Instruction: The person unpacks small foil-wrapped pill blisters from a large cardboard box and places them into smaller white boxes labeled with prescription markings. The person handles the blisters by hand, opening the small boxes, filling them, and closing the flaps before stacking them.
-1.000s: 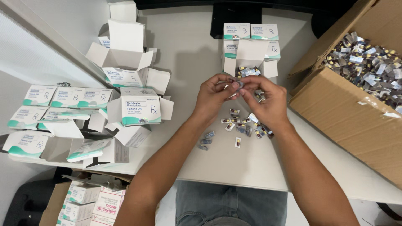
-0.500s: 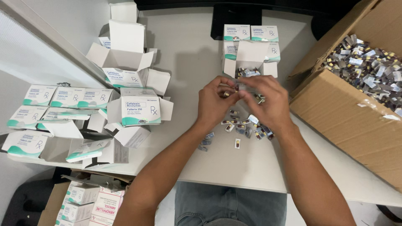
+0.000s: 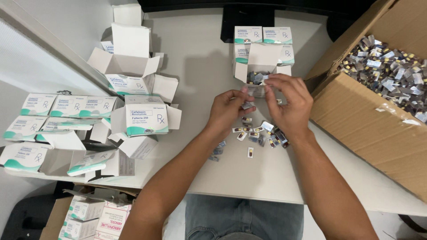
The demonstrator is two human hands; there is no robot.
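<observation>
Left hand (image 3: 229, 111) pinched a small foil capsule strip (image 3: 247, 105) between thumb and forefinger, held just above the table (image 3: 200, 71) so the other hand could work beside it. Right hand (image 3: 289, 104) hovered with fingers curled at the mouth of the open box (image 3: 262, 66); fingertips close together near the flap, but whether they gripped a strip could not be told. The box, white with a green band, stood flaps up just beyond both hands and already held some strips, apparently within easy reach.

Loose strips (image 3: 260, 135) lay scattered on the table directly beneath the hands, one single capsule piece (image 3: 250, 152) a little nearer the body, a couple more (image 3: 218, 149) by the left forearm. Closed boxes (image 3: 262, 34) of the same kind sat behind the open one.

To the right, a large carton (image 3: 364, 120) lay tipped open, heaped with cut strips (image 3: 391, 75). To the left, a cluster of empty opened boxes (image 3: 138, 102) and flat-lying boxes (image 3: 66, 106). More boxes in a carton below the table edge (image 3: 89, 213).
</observation>
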